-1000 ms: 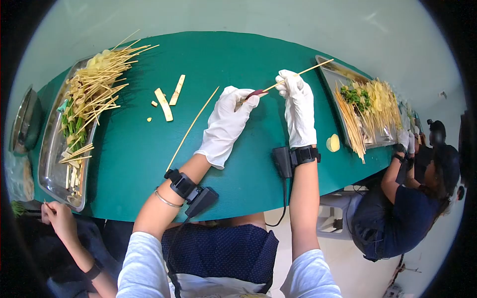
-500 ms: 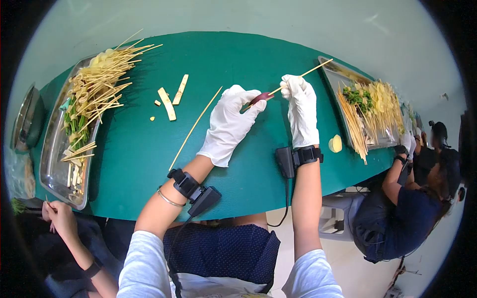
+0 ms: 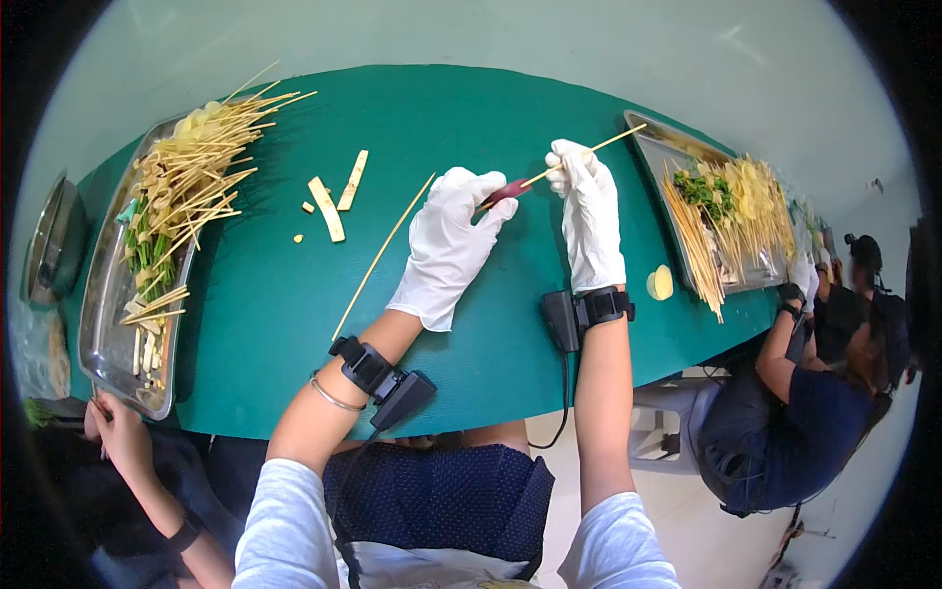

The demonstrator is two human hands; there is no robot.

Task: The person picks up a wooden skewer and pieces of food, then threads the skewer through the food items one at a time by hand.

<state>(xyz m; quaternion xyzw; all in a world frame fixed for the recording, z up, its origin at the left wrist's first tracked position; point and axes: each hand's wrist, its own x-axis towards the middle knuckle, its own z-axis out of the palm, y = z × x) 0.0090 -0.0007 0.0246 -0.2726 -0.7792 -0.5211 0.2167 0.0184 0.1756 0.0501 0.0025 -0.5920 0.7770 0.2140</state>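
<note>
My left hand [image 3: 453, 231], in a white glove, pinches a dark red-purple food piece [image 3: 508, 192] between thumb and fingers over the green table. My right hand [image 3: 589, 201], also gloved, is closed on a wooden skewer [image 3: 618, 138]. The skewer slants up to the right, and its lower end enters the purple piece. Beside my left hand, a loose skewer [image 3: 384, 254] lies on the table. Farther left are pale cut strips [image 3: 327, 209] with small bits. A round yellowish piece [image 3: 659, 283] rests to the right of my right wrist.
A metal tray [image 3: 98, 344] of skewered food stands at the left, near a metal bowl [image 3: 56, 240]. Another loaded tray [image 3: 655, 187] is on the right of the green table [image 3: 471, 108]. A co-worker's hand [image 3: 123, 432] shows lower left; another person [image 3: 785, 422] sits at right.
My right hand and the skewer have shifted slightly left. The purple piece sits a little farther left between my left fingers. The co-worker's hand at lower left has moved slightly.
</note>
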